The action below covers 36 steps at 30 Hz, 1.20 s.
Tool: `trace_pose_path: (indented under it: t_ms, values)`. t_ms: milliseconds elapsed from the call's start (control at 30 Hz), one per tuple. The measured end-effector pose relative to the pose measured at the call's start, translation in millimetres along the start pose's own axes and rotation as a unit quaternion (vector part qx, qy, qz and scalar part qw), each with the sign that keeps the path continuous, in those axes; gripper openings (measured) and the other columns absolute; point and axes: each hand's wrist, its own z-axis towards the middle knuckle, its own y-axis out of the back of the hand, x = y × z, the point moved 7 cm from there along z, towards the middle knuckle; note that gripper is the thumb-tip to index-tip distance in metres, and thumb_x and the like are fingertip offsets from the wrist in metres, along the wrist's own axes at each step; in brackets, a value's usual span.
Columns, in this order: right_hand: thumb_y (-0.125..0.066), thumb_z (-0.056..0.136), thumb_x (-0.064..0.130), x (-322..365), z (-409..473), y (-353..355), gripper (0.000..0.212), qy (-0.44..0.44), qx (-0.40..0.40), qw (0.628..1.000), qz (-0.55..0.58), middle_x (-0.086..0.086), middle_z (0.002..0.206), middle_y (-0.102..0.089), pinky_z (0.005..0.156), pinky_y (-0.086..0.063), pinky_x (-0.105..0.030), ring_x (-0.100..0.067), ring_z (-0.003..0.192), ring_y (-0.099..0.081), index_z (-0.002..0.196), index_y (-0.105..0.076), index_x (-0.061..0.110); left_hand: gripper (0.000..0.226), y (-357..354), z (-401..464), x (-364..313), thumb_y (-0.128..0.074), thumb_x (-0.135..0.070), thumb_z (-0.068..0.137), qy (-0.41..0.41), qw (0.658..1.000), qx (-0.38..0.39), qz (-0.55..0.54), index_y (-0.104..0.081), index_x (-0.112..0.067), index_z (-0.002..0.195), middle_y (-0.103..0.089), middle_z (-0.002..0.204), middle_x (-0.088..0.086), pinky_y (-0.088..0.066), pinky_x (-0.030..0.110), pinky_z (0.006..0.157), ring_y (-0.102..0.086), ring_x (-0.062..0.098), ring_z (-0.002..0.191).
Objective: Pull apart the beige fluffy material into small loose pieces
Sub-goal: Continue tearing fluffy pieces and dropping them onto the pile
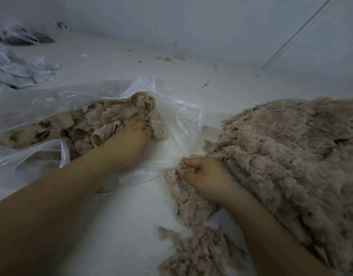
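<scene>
On white tabletop (116, 216), left hand (129, 144) grips beige fluffy clump (112, 120) inside clear plastic bag (179, 116); right hand (205, 174) pinches edge of big beige fluffy pile (291, 152) at right, hands apart.

I see no text, label, brand or number that I can read anywhere here, neither on the clear plastic bag (177, 116) nor on the wall (211, 26).

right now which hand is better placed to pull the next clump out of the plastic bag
Left. The left hand already reaches into the clear plastic bag, its fingers curled into the beige clumps there. The right hand is outside it, gripping the loose pile's edge.
</scene>
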Motion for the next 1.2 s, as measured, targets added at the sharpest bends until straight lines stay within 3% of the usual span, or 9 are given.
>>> trace_pose_path:
  t_ms: [167,233,333,400,500,633,833,1000,1200]
  values:
    - [-0.066,0.072,0.057,-2.5,0.2,-0.2,0.067,-0.017,0.022,0.999,0.037,0.012,0.127,-0.061,0.094,-0.051,-0.027,-0.002,0.104,-0.062,0.133,-0.058,0.032,0.031,7.1,-7.5,-18.7,-0.053,-0.026,0.090,-0.022,0.999,0.002,0.027,-0.057,-0.016,0.118,-0.036,0.141,0.013,-0.028,0.055,0.097,-0.022,0.031,0.131]
    - [-0.067,0.080,0.046,-2.6,-0.7,1.5,0.056,-0.025,0.028,0.998,0.056,0.010,0.116,-0.068,0.076,-0.054,-0.019,0.002,0.084,-0.066,0.133,-0.059,0.030,0.028,13.3,-11.9,-26.8,-0.058,-0.026,0.086,-0.029,0.999,-0.009,0.029,-0.061,-0.018,0.113,-0.035,0.143,0.011,-0.027,0.055,0.097,-0.021,0.030,0.133]
    - [-0.064,0.088,0.032,-2.9,-0.7,3.0,0.042,-0.026,0.015,0.998,0.046,0.016,0.063,-0.065,0.050,-0.041,-0.014,0.005,0.044,-0.052,0.130,-0.062,0.027,0.015,31.5,-20.2,-44.0,-0.064,-0.021,0.081,-0.043,0.996,-0.073,0.021,-0.065,-0.019,0.095,-0.048,0.121,0.008,-0.023,0.043,0.080,-0.034,0.032,0.118]
    - [-0.064,0.088,0.023,-4.5,-0.7,4.9,0.038,-0.037,-0.009,0.997,0.063,0.015,0.061,-0.065,0.054,-0.043,-0.017,0.002,0.047,-0.056,0.126,-0.065,0.025,0.004,43.1,-24.8,-57.0,-0.067,-0.022,0.081,-0.042,0.993,-0.109,-0.013,-0.064,-0.019,0.080,-0.051,0.097,0.004,-0.019,0.035,0.072,-0.044,0.030,0.103]
    - [-0.060,0.088,0.011,-5.8,-3.0,9.9,0.029,-0.060,-0.052,0.991,0.111,0.009,0.066,-0.069,0.057,-0.053,-0.027,-0.010,0.057,-0.065,0.112,-0.071,0.021,0.035,38.2,-26.4,-70.5,-0.061,-0.045,0.089,0.007,0.989,-0.007,-0.151,-0.063,-0.013,0.073,-0.062,0.076,0.003,-0.049,0.040,0.064,-0.060,0.023,0.076]
    - [-0.054,0.093,0.004,-3.7,-8.1,16.4,0.018,-0.058,-0.085,0.980,0.169,0.013,0.042,-0.054,0.040,-0.039,-0.015,-0.001,0.038,-0.047,0.099,-0.068,0.014,0.013,24.3,-29.7,-81.0,-0.070,-0.022,0.083,0.058,0.956,0.110,-0.267,-0.071,-0.011,0.090,-0.067,0.083,0.005,-0.057,0.036,0.067,-0.063,0.017,0.072]
    - [-0.064,0.092,0.010,11.1,-13.8,18.5,0.012,-0.018,-0.076,0.978,0.192,0.014,0.043,-0.056,0.044,-0.040,-0.013,0.003,0.040,-0.048,0.083,-0.071,0.013,0.013,28.3,-32.9,-72.9,-0.069,-0.007,0.085,0.155,0.833,0.088,-0.524,-0.068,-0.010,0.073,-0.055,0.045,-0.006,-0.034,0.013,0.035,-0.046,0.005,0.032]
    - [-0.064,0.090,0.010,9.8,-14.2,20.6,0.019,-0.030,-0.089,0.980,0.177,0.007,0.039,-0.046,0.039,-0.034,-0.014,-0.004,0.036,-0.039,0.074,-0.072,0.001,0.023,18.2,-32.5,-84.7,-0.074,-0.015,0.080,0.155,0.876,0.149,-0.432,-0.066,-0.003,0.099,-0.063,0.075,0.013,-0.043,0.022,0.043,-0.056,0.020,0.053]
    - [-0.063,0.092,0.010,15.3,-14.9,19.4,0.018,0.004,-0.085,0.975,0.204,0.014,0.041,-0.053,0.044,-0.036,-0.009,0.003,0.039,-0.047,0.075,-0.069,0.010,0.006,10.8,-37.0,-88.3,-0.069,-0.013,0.088,0.156,0.786,0.100,-0.590,-0.066,-0.009,0.089,-0.061,0.051,0.009,-0.033,0.018,0.034,-0.043,0.015,0.031]
